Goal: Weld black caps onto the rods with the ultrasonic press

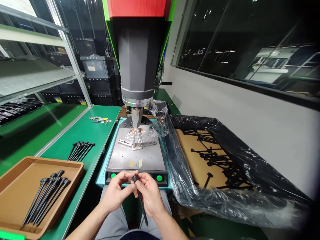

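Observation:
A thin black rod with a thick round head (143,204) is held in front of my lap, head up and stem slanting down. My right hand (150,192) is closed around it just below the head, with the stem running along the palm. My left hand (117,190) pinches at the head from the other side, fingertips meeting those of the right. Just beyond my hands stands a bench press with a dark grey head (136,60). Its metal plate (120,160) carries a small fixture (137,144) partly covered by clear plastic film (147,133).
Left, a brown tray (15,166) holds several similar black rods (47,196); more rods (79,150) lie behind it on the green table (82,128), near hand tools (100,119). Right, a plastic-lined box (182,173) contains many loose rods (212,156). Green buttons (159,178) flank the press front.

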Tool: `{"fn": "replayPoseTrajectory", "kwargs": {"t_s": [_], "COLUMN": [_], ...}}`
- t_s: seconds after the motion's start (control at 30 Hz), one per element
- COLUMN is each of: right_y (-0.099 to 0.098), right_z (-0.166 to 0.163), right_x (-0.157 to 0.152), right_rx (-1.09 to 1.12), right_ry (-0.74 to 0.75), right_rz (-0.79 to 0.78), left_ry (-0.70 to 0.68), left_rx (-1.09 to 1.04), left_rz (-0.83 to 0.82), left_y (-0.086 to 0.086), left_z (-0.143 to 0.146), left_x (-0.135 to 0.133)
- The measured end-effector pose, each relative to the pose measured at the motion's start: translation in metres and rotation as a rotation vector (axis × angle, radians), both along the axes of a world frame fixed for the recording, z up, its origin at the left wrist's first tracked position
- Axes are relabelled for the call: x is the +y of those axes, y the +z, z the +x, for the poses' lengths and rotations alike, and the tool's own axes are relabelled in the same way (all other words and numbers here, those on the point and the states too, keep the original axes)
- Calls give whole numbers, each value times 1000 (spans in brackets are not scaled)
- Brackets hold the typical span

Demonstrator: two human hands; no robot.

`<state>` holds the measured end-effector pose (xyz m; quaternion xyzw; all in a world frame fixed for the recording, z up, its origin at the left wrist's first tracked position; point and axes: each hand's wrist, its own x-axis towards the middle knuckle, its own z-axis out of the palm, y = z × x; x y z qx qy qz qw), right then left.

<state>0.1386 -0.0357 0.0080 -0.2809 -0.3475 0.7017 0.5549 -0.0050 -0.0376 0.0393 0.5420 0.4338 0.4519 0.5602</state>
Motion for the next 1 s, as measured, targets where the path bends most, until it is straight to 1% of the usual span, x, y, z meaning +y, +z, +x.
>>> {"fn": "replayPoseTrajectory", "kwargs": {"t_s": [0.1,0.13,0.2,0.27,0.33,0.4,0.43,0.47,0.53,0.6,0.67,0.73,0.8,0.93,1.0], "right_y": [-6,-8,-13,-17,-22,-28,-32,-35,-41,-45,-46,-44,-41,-29,-21], "right_z": [7,11,20,28,34,36,34,31,23,13,3,-3,-7,-4,0], "right_x": [11,15,28,42,58,74,82,90,104,119,133,148,163,190,199], "right_rx": [-13,-20,-37,-69,-108,-137,-147,-152,-153,-168,-213,-276,-355,-640,-731], "right_ry": [9,6,-18,-53,-71,-72,-70,-64,-42,-16,-12,-33,-80,-271,-345], "right_rz": [-54,-75,-112,-135,-147,-159,-167,-178,-207,-231,-205,-115,12,266,359], "left_ry": [-43,-20,97,275,441,537,552,543,477,390,330,290,260,225,217], "left_rx": [36,22,-5,2,52,95,94,77,18,-44,-89,-149,-207,-285,-325], "left_rz": [7,20,51,71,85,89,72,38,-54,-134,-172,-201,-226,-262,-274], "left_y": [-2,-5,-12,-17,-19,-16,-14,-11,-7,-5,-5,-5,-5,-1,0], "left_z": [6,6,1,-9,-20,-27,-29,-29,-26,-21,-17,-15,-14,-14,-12], "left_x": [5,10,29,58,94,131,148,163,188,205,214,219,219,217,215]}}
